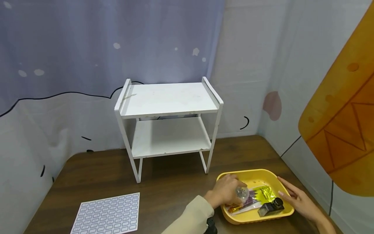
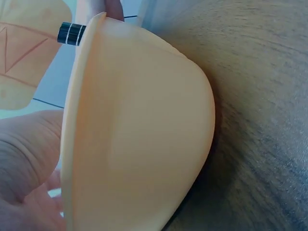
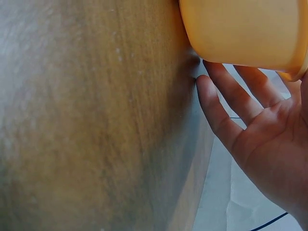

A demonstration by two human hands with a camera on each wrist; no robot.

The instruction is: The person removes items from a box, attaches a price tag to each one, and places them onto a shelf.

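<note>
A yellow plastic basin (image 1: 253,217) stands at the table's right front, holding several small items. My left hand (image 1: 226,191) reaches over its left side, fingers curled around a clear round object (image 1: 242,193) whose kind I cannot tell. Beside that lie purple-and-white packaging (image 1: 250,201), a shiny yellow packet (image 1: 265,194) and a dark bottle with a black cap (image 1: 271,207). At the right rim rests my right hand (image 1: 298,199), fairly straight fingers along the basin's outside. In the left wrist view the basin wall (image 2: 139,120) hides most of the left fingers.
A white two-tier shelf (image 1: 169,99) stands at the back middle of the brown table (image 1: 172,191). A white sheet printed with rows of small boxes (image 1: 106,214) lies at the front left. Printed cloth curtains (image 1: 242,65) hang behind and to the right.
</note>
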